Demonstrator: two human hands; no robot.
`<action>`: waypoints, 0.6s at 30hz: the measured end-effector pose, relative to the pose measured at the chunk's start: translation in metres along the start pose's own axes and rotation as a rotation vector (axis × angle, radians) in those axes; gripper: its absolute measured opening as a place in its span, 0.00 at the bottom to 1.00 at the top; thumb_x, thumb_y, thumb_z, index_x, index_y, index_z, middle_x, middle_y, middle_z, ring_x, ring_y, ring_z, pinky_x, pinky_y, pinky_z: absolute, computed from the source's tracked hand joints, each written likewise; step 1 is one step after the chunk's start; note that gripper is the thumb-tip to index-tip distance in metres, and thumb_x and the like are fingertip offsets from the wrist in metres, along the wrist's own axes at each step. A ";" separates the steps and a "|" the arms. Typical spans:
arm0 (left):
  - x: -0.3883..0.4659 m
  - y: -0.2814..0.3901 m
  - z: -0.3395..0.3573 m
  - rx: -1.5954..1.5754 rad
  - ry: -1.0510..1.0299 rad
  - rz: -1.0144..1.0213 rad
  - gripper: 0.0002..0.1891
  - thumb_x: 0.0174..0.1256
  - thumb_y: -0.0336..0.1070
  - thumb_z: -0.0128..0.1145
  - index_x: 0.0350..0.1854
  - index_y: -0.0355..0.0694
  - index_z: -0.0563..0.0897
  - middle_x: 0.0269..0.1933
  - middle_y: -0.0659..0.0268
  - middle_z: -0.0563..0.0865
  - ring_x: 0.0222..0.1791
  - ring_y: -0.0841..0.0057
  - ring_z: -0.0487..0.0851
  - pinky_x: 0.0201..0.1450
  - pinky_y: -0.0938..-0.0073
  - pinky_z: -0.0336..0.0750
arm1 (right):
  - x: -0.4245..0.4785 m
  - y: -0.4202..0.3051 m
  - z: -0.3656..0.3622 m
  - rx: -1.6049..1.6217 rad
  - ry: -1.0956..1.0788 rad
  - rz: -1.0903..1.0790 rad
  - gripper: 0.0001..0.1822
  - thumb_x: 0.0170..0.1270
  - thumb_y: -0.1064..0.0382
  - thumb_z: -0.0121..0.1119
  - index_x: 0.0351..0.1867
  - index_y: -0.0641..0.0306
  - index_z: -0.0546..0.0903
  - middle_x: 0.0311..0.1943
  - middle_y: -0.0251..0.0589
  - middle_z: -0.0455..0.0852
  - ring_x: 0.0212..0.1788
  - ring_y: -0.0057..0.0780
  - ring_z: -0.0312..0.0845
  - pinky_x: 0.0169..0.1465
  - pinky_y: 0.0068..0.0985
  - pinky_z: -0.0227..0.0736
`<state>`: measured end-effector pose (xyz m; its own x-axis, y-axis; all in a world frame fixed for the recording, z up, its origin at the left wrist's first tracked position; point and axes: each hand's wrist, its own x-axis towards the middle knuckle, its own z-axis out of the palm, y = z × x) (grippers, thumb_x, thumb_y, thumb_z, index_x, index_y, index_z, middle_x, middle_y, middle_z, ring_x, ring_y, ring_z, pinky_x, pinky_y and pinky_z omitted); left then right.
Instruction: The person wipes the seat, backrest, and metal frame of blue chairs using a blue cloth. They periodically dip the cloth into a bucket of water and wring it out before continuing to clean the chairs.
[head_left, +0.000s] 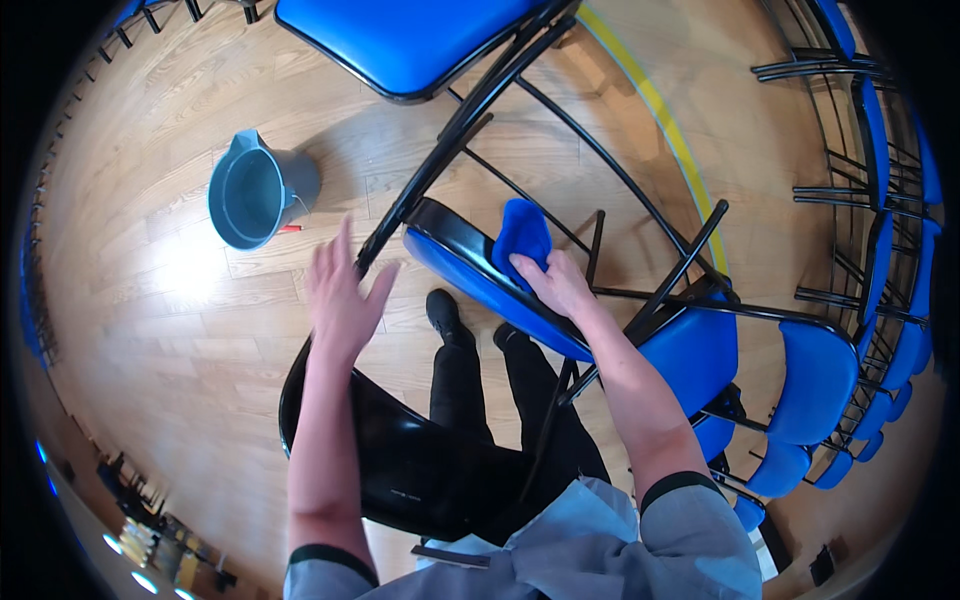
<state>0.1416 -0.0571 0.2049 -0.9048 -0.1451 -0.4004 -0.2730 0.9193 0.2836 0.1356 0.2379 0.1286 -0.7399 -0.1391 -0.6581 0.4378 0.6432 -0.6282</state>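
A folding chair with a black metal frame stands before me, its black backrest (442, 457) nearest my body. Its seat (480, 281) is tilted, showing blue padding and a black underside. My right hand (551, 277) grips a blue cloth (523, 232) at that black underside. Beside the chair's black tube (420, 184), my left hand (345, 296) has its fingers spread and holds nothing; whether it touches the tube, I cannot tell. The left forearm passes over the edge of the backrest.
A grey-blue bucket (251, 195) stands on the wood floor at the left. Another blue-seated chair (412, 45) is just ahead. More blue folding chairs (814, 382) line the right side. A yellow floor stripe (660, 109) curves past the chair legs.
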 end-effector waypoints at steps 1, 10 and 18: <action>-0.024 -0.017 -0.016 0.138 0.046 0.018 0.39 0.68 0.51 0.60 0.78 0.43 0.60 0.70 0.46 0.72 0.74 0.47 0.63 0.76 0.52 0.56 | 0.001 0.002 -0.002 -0.030 -0.008 0.006 0.39 0.62 0.31 0.55 0.26 0.76 0.84 0.25 0.62 0.85 0.35 0.54 0.85 0.44 0.42 0.77; -0.298 -0.108 -0.028 -1.650 -0.003 -1.005 0.44 0.68 0.58 0.62 0.79 0.42 0.57 0.77 0.58 0.63 0.74 0.62 0.65 0.75 0.58 0.62 | 0.006 0.003 -0.009 0.003 0.032 -0.062 0.39 0.65 0.31 0.54 0.21 0.75 0.81 0.22 0.64 0.82 0.32 0.56 0.84 0.40 0.44 0.74; -0.315 -0.015 -0.044 -1.447 -0.100 -0.794 0.35 0.54 0.32 0.70 0.66 0.32 0.70 0.56 0.57 0.83 0.54 0.65 0.82 0.57 0.65 0.78 | -0.003 -0.009 -0.030 0.086 0.164 -0.083 0.35 0.65 0.35 0.58 0.28 0.75 0.84 0.26 0.62 0.85 0.35 0.51 0.85 0.42 0.38 0.74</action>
<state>0.4159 -0.0413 0.3650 -0.3915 -0.3074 -0.8673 -0.7382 -0.4578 0.4955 0.1186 0.2555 0.1487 -0.8456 -0.0602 -0.5305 0.4083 0.5673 -0.7152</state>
